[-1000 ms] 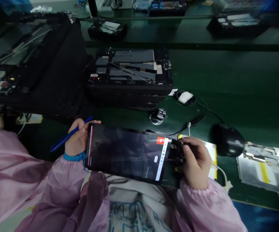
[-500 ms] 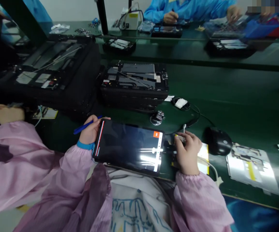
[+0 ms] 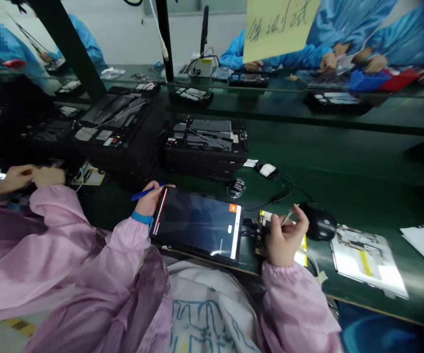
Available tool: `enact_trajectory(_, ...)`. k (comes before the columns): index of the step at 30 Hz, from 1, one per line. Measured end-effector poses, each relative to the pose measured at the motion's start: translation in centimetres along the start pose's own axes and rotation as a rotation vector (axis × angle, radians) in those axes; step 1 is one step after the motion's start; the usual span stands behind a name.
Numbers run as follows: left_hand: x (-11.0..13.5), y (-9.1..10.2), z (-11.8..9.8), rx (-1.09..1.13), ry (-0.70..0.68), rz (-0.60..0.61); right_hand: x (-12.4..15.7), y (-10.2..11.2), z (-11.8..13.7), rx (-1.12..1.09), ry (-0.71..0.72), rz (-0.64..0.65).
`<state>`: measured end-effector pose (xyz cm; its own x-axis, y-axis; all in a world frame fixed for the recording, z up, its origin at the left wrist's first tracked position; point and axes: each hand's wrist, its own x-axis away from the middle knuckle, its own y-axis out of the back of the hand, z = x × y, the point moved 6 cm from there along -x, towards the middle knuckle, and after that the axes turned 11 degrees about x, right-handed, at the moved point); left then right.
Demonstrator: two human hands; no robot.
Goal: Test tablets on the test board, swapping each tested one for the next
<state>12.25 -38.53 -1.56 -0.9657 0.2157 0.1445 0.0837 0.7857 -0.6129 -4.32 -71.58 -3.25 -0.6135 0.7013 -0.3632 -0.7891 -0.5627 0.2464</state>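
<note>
My left hand is closed on the left edge of a tablet, and a blue pen-like tool sticks out of it to the left. The tablet leans at the table's front edge, its dark screen towards me with an orange patch and a white strip at the right. Black connectors run from its right side to a circuit board with yellow edges. Above that board my right hand is closed, with a thin white cable end pinched between its fingers.
Stacks of black tablet housings stand behind the tablet. A small metal object, a coiled black cable, a black rounded device and a silver panel lie about. A co-worker's hands are at left; others work across.
The view has tilted up, bringing a yellow handwritten sheet into sight. My right hand has turned and its fingers have drawn up with the white cable end. My left hand keeps hold of the tablet.
</note>
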Motion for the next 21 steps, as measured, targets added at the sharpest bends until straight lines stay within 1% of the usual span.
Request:
enact_trajectory(4, 0.1, -0.1, -0.1, -0.004, 0.004, -0.015, 0.0, -0.9, -0.5, 0.035, -0.046, 0.107)
enact_trajectory(9, 0.2, -0.4, -0.2, -0.021, 0.010, -0.041, 0.2, -0.9, -1.7, 0.059, -0.172, 0.132)
enact_trajectory(11, 0.2, -0.4, -0.2, -0.027, 0.012, -0.042, 0.3, -0.8, -1.8, 0.096, -0.184, 0.129)
enact_trajectory(16, 0.0, -0.2, -0.1, -0.034, 0.015, -0.030, 0.2, -0.5, -1.2, 0.136, -0.108, 0.105)
enact_trajectory(21, -0.1, -0.3, 0.1, -0.040, 0.011, -0.027, 1.1, 0.2, 0.7, 0.095, 0.064, 0.097)
